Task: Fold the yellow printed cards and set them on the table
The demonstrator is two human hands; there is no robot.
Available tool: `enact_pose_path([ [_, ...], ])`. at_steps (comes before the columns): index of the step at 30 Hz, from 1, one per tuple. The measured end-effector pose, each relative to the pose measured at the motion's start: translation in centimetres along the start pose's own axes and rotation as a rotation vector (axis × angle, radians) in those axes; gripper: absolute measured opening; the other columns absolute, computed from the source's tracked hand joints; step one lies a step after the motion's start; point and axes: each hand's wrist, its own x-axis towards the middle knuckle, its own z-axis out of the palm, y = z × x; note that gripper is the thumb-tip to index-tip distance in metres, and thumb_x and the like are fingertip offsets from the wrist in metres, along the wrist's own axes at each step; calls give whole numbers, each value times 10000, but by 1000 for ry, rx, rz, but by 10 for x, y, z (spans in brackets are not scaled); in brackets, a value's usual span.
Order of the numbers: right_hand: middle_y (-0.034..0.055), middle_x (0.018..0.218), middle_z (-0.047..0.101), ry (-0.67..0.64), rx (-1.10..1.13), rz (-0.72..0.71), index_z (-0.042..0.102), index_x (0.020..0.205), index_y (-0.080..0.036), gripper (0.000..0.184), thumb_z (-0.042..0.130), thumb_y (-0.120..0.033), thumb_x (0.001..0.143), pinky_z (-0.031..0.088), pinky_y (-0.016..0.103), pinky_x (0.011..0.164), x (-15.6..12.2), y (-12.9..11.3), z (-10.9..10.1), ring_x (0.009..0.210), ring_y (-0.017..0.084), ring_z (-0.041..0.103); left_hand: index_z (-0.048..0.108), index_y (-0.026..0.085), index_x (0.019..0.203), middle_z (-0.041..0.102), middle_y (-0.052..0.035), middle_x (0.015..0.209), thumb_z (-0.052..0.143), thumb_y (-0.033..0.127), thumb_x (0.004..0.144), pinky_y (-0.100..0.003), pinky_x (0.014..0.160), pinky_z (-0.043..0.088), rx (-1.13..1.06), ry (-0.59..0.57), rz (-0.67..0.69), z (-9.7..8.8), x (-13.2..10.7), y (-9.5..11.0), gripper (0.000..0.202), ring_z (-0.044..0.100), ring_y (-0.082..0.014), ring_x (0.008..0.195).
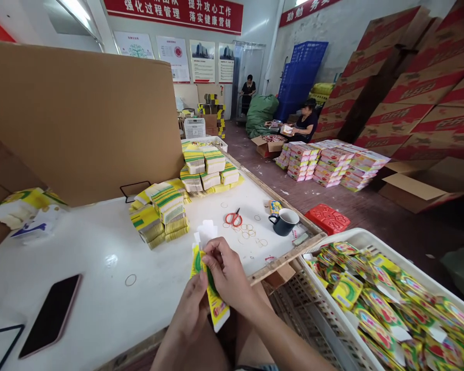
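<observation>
A small yellow and green printed paper box is held between my two hands over the table's front edge, tilted, with white flaps at its upper end. My left hand is closed round its left side, the thumb lying on the printed face. My right hand is closed on the upper right part, thumb and fingers pinched near the flaps. Part of the box is hidden behind the fingers. Just beyond my hands are stacks of flat yellow-green cartons on the white table.
Red-handled scissors, several rubber bands and a dark mug lie to the right. A phone rests at left. A white crate of yellow packets stands at right. Two people are farther back.
</observation>
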Motion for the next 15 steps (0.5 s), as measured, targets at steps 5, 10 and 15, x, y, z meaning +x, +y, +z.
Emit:
enact_pose_path([
  [5, 14, 839, 558, 47, -84, -31, 527, 957, -217, 113, 492, -177, 857, 447, 264, 680, -4, -7, -4, 737, 148, 535, 689, 171, 791, 738, -59, 716, 762, 467, 622, -364, 647, 555, -103, 6, -33, 1, -5, 3, 349, 702, -267, 751],
  [10, 53, 960, 602, 151, -156, 111, 563, 1079, -199, 241, 543, -267, 849, 444, 289, 739, -20, -1, -15, 805, 173, 527, 660, 168, 920, 756, -61, 795, 722, 432, 692, -339, 624, 553, -86, 75, 26, -3, 1, -1, 355, 703, -262, 773],
  [15, 15, 730, 601, 103, -106, 272, 629, 853, -172, 162, 528, -298, 864, 412, 242, 607, -36, 14, -21, 659, 142, 510, 543, 160, 1097, 747, -89, 917, 715, 369, 720, -337, 717, 546, 148, 70, 107, -5, -1, -8, 464, 692, -261, 859],
])
